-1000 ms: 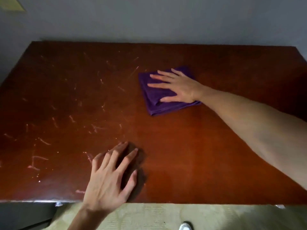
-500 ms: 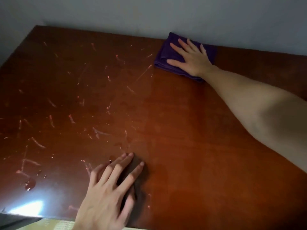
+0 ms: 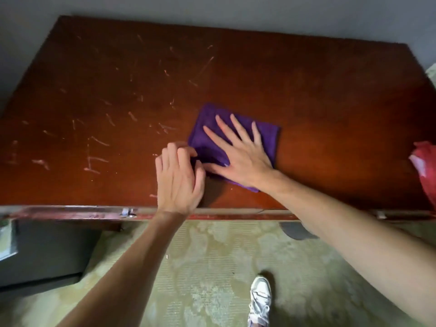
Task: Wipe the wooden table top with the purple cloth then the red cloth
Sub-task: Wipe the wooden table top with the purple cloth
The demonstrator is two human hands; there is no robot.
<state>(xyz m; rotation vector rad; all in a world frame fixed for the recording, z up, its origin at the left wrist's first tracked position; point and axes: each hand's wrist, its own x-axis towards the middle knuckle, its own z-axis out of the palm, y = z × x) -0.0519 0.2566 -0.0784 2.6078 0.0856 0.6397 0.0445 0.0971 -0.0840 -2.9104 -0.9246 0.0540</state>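
- Purple cloth (image 3: 238, 140): folded square, lying flat on the table (image 3: 330, 95) toward the near edge, right of the pale scratch marks (image 3: 99, 147).
- Right hand (image 3: 238, 152): lying palm-down on the purple cloth, fingers straight and spread, pressing it to the wood.
- Left hand (image 3: 177, 175): sitting at the purple cloth's left edge, fingers curling at that edge; whether they are pinching the fabric cannot be told.
- Red cloth (image 3: 424, 168): lying bunched at the frame's right border, well apart from the purple cloth.
- White shoe (image 3: 259, 300): standing on the patterned floor (image 3: 212, 267) below the table.
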